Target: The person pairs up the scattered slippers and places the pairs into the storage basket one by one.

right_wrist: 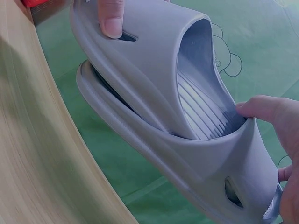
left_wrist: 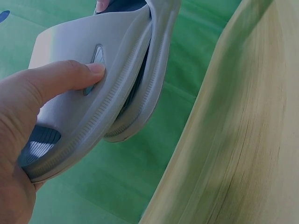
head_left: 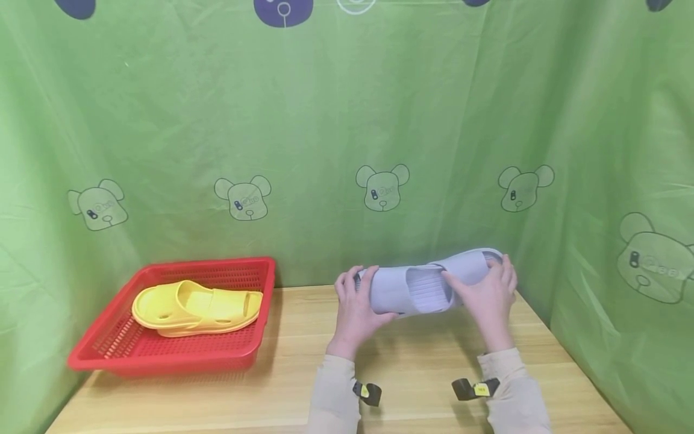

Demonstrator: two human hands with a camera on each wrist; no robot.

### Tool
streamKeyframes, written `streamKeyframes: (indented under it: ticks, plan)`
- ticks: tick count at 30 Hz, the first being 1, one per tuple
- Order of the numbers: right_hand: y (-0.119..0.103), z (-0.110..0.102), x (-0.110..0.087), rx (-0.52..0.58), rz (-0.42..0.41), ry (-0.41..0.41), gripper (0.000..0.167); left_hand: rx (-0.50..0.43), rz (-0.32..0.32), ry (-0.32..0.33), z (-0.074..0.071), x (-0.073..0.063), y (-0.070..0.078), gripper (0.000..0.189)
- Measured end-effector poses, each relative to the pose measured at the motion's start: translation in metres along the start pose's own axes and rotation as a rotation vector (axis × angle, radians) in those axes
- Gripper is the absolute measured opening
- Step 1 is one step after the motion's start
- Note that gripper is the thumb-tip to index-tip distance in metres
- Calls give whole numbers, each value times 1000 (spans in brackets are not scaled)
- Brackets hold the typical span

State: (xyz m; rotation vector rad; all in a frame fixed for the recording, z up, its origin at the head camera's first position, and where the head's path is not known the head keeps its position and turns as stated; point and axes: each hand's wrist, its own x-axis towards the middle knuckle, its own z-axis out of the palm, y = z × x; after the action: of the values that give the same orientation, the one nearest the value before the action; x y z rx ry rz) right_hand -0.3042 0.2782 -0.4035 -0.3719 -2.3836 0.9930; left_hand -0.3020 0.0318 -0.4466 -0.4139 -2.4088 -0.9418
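Note:
Two pale grey-lavender slippers are held up off the table, the heel of one tucked into the foot opening of the other. My left hand [head_left: 358, 316] grips the left slipper [head_left: 388, 290] around its toe end, its thumb pressed to the side of the upper near a small slot. With my right hand [head_left: 490, 301] I hold the right slipper [head_left: 467, 265] at its toe end. In the right wrist view the right thumb [right_wrist: 264, 106] lies at the rim of that slipper's opening. Most of the other fingers are hidden behind the slippers.
A red plastic basket [head_left: 173, 363] stands at the left of the wooden table [head_left: 412, 386], with yellow slippers [head_left: 200, 307] lying stacked inside. Green curtains [head_left: 325, 114] printed with bear heads hang behind and at both sides of the table.

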Motion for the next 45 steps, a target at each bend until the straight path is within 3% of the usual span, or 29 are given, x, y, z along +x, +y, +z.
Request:
streamKeyframes:
  ticks: [16, 26, 45]
  plan:
    - [-6, 0, -5, 7, -8, -7, 103, 13, 4, 11, 3, 0, 0, 102]
    - [-3, 0, -4, -2, -10, -20, 103, 32, -36, -35, 4, -1, -2, 106]
    - [-2, 0, -4, 25, -44, 0, 103, 131, 73, 40, 3, -1, -1, 98]
